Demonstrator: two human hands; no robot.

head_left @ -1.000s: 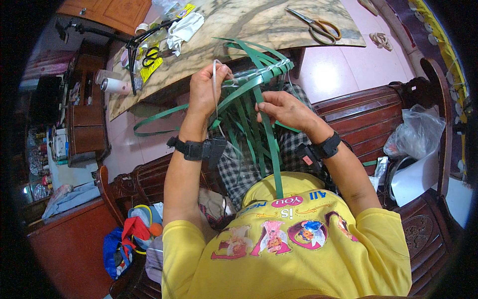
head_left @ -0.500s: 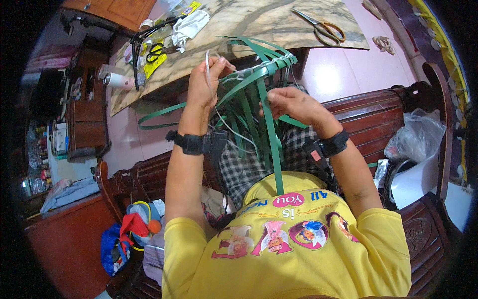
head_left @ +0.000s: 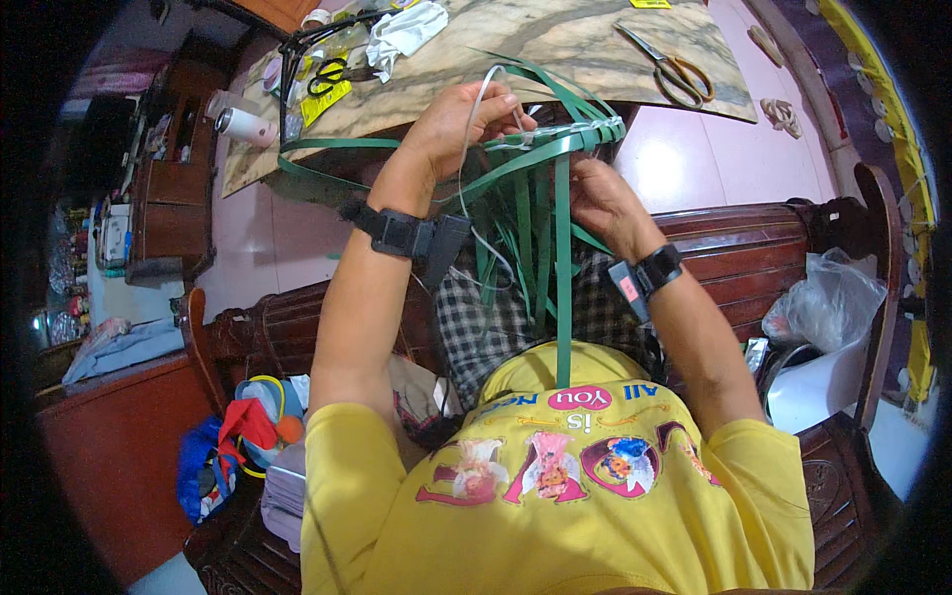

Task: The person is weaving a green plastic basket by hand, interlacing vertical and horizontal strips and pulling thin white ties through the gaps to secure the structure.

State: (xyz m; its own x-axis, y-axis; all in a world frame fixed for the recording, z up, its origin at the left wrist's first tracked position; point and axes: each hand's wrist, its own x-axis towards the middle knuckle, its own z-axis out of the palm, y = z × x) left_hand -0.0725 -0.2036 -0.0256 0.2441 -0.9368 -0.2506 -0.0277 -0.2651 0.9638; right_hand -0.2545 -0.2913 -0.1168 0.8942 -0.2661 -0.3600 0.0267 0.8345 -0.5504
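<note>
Green woven piece: narrow band of interlaced green and clear-white strips [head_left: 595, 132], held up in front of the person's lap, just off the near edge of the table.
Finished part: the band looks laced together along its visible length, firmest at its right end.
Unfinished part: many loose green strips [head_left: 523, 218] hang below it, apparently unwoven; one long strip [head_left: 563, 288] runs down to the yellow shirt [head_left: 565, 545], and another loops out to the left. Judging by these, much seems left undone.
White strand: thin, pale cord [head_left: 464, 169] arching over the left hand, its tail trailing toward the checked trousers [head_left: 486, 332].
Left hand: raised at the band's left end [head_left: 461, 124], thumb and fingers pinching the white strand.
Right hand: beneath the band's right end [head_left: 607, 203], fingers curled; fingertips hidden, so I cannot tell whether they grip anything.
Marble table: beyond [head_left: 555, 40], bearing large scissors [head_left: 684, 79] and a white cloth [head_left: 407, 38].
Wooden bench: dark red [head_left: 729, 243], at the right.
</note>
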